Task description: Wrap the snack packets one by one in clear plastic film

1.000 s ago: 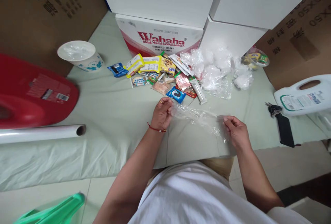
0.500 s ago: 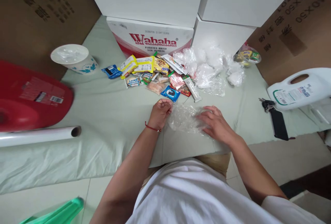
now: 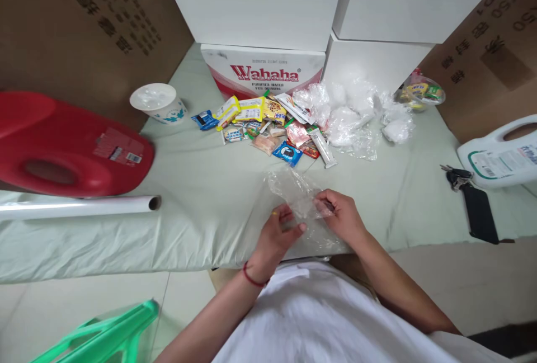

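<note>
A clear plastic bag (image 3: 308,198) is stretched between my hands, above the near part of the covered table. My right hand (image 3: 343,216) pinches its right side between thumb and fingers. My left hand (image 3: 274,240), with a red cord at the wrist, is at the bag's lower left; its thumb and curved fingers are apart, with the film just beyond them. Farther back lies a pile of small snack packets, among them a blue packet (image 3: 287,153), a yellow packet (image 3: 250,110) and a silver stick packet (image 3: 323,149).
Crumpled clear bags (image 3: 352,114) lie right of the packets. A paper cup (image 3: 161,107), a red jug (image 3: 79,150) and a white roll (image 3: 84,206) stand or lie leftward. At right are a white jug (image 3: 499,156) and a black phone (image 3: 480,212). A Wahaha carton (image 3: 268,72) stands behind.
Both hands have come nearer my body and closer together with the bag. My left hand has loosened from its pinch, while my right has closed on the film. The view has shifted left.
</note>
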`<state>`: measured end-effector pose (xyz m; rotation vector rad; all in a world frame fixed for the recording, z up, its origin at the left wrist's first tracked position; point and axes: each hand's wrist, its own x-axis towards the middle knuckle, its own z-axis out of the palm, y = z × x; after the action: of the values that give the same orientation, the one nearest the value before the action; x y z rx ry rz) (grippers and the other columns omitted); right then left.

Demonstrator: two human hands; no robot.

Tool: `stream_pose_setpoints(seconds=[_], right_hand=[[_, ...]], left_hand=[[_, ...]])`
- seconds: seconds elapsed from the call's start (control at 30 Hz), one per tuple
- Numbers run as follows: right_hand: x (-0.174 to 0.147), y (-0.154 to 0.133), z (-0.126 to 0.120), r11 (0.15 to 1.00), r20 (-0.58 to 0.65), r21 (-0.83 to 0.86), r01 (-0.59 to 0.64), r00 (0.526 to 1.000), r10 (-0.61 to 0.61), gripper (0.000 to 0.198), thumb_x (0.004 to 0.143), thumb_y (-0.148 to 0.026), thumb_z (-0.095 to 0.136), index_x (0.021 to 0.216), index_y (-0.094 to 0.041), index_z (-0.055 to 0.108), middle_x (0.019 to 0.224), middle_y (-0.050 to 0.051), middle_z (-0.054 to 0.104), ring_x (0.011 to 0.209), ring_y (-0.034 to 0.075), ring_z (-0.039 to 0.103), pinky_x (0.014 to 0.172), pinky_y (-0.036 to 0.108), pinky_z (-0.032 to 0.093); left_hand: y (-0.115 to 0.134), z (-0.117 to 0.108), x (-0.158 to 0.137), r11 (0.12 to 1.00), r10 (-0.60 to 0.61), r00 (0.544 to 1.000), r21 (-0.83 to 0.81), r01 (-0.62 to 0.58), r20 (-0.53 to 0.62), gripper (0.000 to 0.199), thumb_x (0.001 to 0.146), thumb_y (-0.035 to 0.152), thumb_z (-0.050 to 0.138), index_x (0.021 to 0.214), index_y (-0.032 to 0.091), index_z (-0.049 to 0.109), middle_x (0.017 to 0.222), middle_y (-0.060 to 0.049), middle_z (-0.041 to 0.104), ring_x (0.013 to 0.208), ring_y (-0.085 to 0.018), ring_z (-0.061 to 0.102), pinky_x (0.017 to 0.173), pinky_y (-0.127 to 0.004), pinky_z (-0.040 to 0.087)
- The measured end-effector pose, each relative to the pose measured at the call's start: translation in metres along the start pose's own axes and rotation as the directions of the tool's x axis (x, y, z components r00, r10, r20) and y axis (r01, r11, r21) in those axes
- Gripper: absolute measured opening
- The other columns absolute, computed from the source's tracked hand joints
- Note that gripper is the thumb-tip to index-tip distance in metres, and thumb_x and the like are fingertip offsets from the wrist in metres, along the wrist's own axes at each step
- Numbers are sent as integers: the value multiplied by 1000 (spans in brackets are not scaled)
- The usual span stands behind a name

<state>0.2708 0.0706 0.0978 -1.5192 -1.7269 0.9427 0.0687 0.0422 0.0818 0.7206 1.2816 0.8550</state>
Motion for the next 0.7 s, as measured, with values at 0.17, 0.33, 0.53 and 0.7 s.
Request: stream_pose_setpoints(seconds=[0.17, 0.33, 0.53, 0.7], right_hand=[[4, 2, 12, 931, -30, 318, -182, 979, 202, 26, 89, -46, 68, 83, -21, 65, 67, -3, 58, 59, 13, 50, 58, 26, 39], [3, 5, 2, 623, -14, 691, -368, 854, 520, 43, 74, -58, 80, 77, -22, 56, 65, -5, 56, 48, 8, 39, 43, 22, 27], [-31, 17, -1, 447, 81, 752, -485, 740, 667, 53, 64, -61, 88, 80, -20, 59, 65, -4, 55, 46, 6, 36, 39, 20, 21], [-63, 32, -24, 779, -48, 379, -500, 830, 556, 55, 76, -65, 80, 107, -22, 66, 93, 6, 68, 73, 18, 62, 55, 28, 50]], left_hand=[[1, 17, 35, 996, 81, 993, -36, -85, -84, 46, 58, 27, 81, 99, 21, 62, 87, 0, 72, 81, -17, 69, 73, -28, 52], [4, -4, 50, 990, 54, 987, -124, -74, -154, 28, 69, 38, 73, 86, 22, 56, 61, 9, 50, 48, -7, 41, 46, -21, 29], [16, -26, 49, 979, 34, 989, -195, -62, -143, 33, 75, 41, 70, 68, 23, 44, 55, 9, 39, 45, -7, 30, 42, -21, 21], [20, -33, 46, 974, 12, 995, -225, -34, -99, 31, 71, 36, 67, 60, 23, 41, 55, 7, 36, 45, -7, 30, 40, -21, 21]])
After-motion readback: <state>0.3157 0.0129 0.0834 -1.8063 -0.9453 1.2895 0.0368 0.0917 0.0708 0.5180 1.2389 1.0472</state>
